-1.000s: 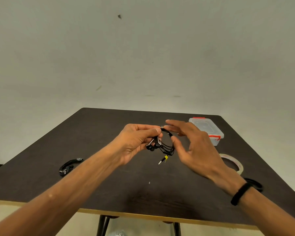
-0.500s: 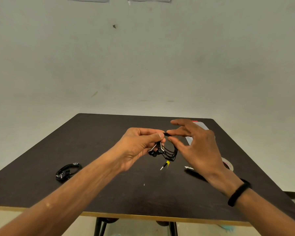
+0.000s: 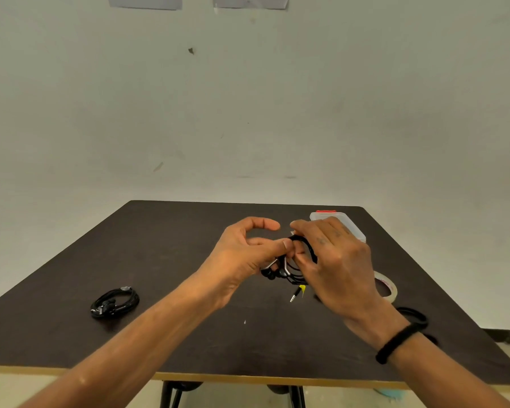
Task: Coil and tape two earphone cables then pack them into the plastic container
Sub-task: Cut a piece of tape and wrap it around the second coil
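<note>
Both hands are up over the desk [image 3: 189,343], pinching one coiled earphone cable [image 3: 295,270]: left hand [image 3: 248,257], right hand [image 3: 333,260]. I think tape is going on. Next comes packing it with the other coil [image 3: 115,302] in the plastic container [image 3: 354,228].

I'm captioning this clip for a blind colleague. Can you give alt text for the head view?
Two bare hands, left hand and right hand, hold a coiled black earphone cable above a dark brown table; another coiled black cable lies left, a clear plastic container far right.
</note>
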